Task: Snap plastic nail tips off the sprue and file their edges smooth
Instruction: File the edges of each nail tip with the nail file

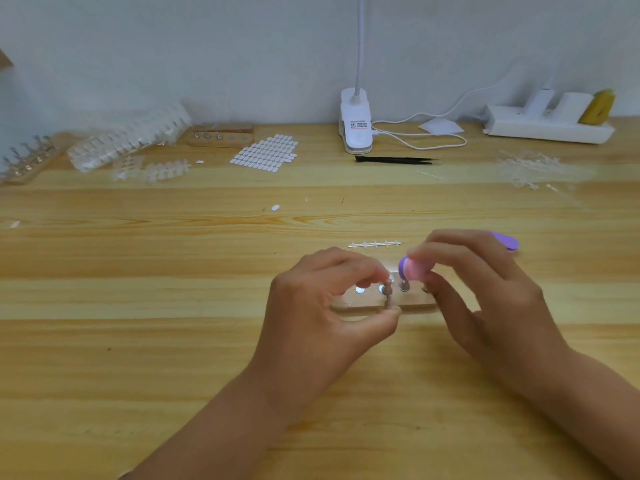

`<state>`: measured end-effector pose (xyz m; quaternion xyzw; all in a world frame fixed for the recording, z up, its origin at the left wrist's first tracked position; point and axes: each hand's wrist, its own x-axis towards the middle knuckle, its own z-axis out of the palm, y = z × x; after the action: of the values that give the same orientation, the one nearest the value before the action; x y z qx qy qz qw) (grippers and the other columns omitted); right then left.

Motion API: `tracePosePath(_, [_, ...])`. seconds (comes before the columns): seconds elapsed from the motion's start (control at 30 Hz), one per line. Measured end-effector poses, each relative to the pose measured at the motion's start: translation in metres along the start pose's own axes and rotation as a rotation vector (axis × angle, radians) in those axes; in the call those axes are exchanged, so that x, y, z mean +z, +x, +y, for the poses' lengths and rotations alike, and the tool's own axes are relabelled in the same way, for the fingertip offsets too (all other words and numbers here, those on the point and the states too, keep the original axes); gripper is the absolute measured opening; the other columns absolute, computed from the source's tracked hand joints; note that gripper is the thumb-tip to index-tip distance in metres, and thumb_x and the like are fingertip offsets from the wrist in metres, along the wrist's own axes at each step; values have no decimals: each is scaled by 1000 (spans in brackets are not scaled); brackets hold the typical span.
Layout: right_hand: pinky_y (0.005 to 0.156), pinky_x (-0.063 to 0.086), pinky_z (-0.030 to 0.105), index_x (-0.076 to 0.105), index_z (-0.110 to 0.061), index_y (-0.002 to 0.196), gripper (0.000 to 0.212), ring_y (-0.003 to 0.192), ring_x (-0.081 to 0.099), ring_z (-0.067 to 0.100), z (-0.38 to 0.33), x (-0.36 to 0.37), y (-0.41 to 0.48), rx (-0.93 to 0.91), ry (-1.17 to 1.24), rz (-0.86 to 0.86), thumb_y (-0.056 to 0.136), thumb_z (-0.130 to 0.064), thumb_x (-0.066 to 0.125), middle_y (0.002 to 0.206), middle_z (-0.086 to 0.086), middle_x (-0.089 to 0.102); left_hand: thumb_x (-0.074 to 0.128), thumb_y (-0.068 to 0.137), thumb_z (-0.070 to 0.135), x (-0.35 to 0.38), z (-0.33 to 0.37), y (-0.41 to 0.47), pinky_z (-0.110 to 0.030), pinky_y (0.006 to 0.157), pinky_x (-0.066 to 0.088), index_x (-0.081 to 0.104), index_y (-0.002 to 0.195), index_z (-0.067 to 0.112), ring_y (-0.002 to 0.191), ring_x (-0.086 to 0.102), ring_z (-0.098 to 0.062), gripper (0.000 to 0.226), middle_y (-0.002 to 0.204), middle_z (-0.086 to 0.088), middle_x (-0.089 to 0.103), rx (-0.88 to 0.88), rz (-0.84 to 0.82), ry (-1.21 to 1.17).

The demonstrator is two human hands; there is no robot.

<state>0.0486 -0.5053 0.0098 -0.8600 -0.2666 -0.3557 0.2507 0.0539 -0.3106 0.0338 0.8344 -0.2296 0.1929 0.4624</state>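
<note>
Thumb and fingertips of the left hand (325, 306) are pinched round a small stemmed peg (388, 296), held upright over a wooden holder block (417, 303) on the counter (156, 341). A purple-and-pink nail file (412, 268) is gripped in the curled right hand (491, 296), its end close to the peg's top; a nail tip there is too blurred to be made out. A thin sprue (374, 244) lies just beyond, at 12 o'clock. Farther off, nail-tip sprues (152, 169) are seen at 10 o'clock, black tweezers (394, 160) and a clip lamp (356, 126) at 12, a power strip (547, 124) at 1.
</note>
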Motion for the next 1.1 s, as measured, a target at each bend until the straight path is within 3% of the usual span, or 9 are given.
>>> tracePosePath(0.13, [98, 41, 20, 66, -9, 110, 20, 107, 58, 13, -15, 5, -4, -73, 76, 31, 96, 4, 57, 111, 2, 59, 85, 64, 9, 0, 0, -1, -30, 75, 51, 76, 82, 15, 81, 66, -11, 22, 82, 8, 69, 19, -36, -25])
tracePosePath(0.23, [96, 42, 18, 68, -4, 106, 19, 102, 59, 16, -5, 3, -3, -36, 22, 0, 95, 4, 55, 108, 2, 59, 86, 63, 10, -2, 1, 0, -23, 73, 49, 75, 80, 19, 79, 65, -6, 22, 79, 11, 68, 1, -32, -63])
tracePosePath(0.47, [96, 42, 15, 64, -14, 112, 21, 103, 61, 11, -16, 2, -2, -14, 117, 74, 96, -2, 61, 107, 3, 62, 86, 64, 21, -3, -3, 3, -35, 78, 52, 74, 87, 23, 83, 65, -16, 26, 86, 2, 71, -109, -147, -400])
tracePosePath(0.57, [89, 46, 17, 62, -15, 111, 25, 98, 62, 9, -4, -1, 1, 122, 213, 58, 91, 0, 65, 107, -2, 62, 87, 63, 20, -3, -8, 4, -39, 78, 52, 75, 88, 18, 82, 64, -20, 28, 87, -2, 71, -185, -150, -546])
tracePosePath(0.67, [89, 49, 20, 60, -16, 113, 23, 102, 63, 10, -12, -1, 4, 112, 314, 114, 93, -7, 65, 106, -11, 60, 85, 64, 20, -2, -8, 5, -31, 74, 48, 76, 92, 18, 79, 62, -14, 29, 88, 0, 72, -199, -188, -639])
tracePosePath(0.8, [88, 39, 7, 61, -13, 110, 20, 105, 56, -6, -12, 2, 3, 85, 216, 88, 91, -6, 64, 103, -10, 60, 84, 65, 19, -3, -10, 5, -34, 74, 46, 77, 91, 16, 81, 61, -16, 27, 87, 0, 71, -225, -202, -692])
tracePosePath(0.93, [89, 46, 16, 58, -15, 113, 24, 104, 60, 3, -16, 1, 4, 88, 290, 147, 92, -5, 64, 105, -8, 58, 84, 67, 17, -3, -7, 2, -28, 76, 49, 76, 93, 10, 82, 62, -16, 28, 88, -4, 71, -209, -218, -712])
tracePosePath(1.03, [89, 44, 13, 57, -14, 111, 26, 105, 58, 0, -13, 0, 1, 83, 234, 110, 90, -1, 65, 103, -7, 59, 83, 68, 16, -2, -8, -1, -25, 77, 49, 76, 92, 9, 83, 62, -16, 27, 88, -5, 71, -227, -218, -742])
tracePosePath(1.1, [87, 50, 23, 58, -16, 111, 27, 103, 62, 10, -12, -1, 0, 134, 290, 129, 90, -1, 66, 105, -8, 60, 83, 66, 16, -2, -8, -1, -27, 78, 50, 76, 90, 9, 84, 63, -17, 26, 88, -5, 71, -257, -206, -777])
